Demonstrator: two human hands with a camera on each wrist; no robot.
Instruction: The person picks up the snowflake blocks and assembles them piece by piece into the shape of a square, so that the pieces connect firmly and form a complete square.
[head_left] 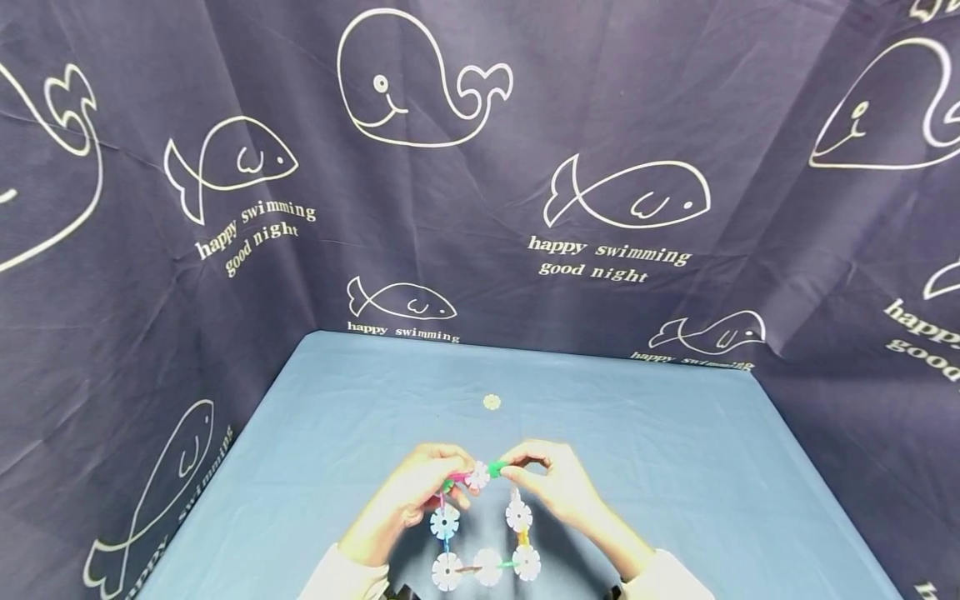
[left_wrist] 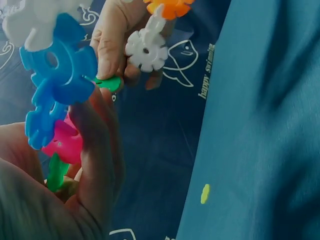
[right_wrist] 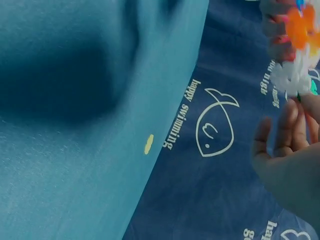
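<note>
A ring of linked plastic snowflake discs, several of them pale, hangs between my two hands. My left hand grips its upper left part around a pink disc and a green disc. Blue discs hang below those fingers. At the top, next to a white disc, my right hand pinches another green disc between thumb and fingers. Down the right side run a white disc and an orange disc. Fingers hide part of the joins at the top.
A single yellow disc lies on the blue-covered table, beyond both hands. Dark cloth walls printed with whales and fish rise at the back and on both sides.
</note>
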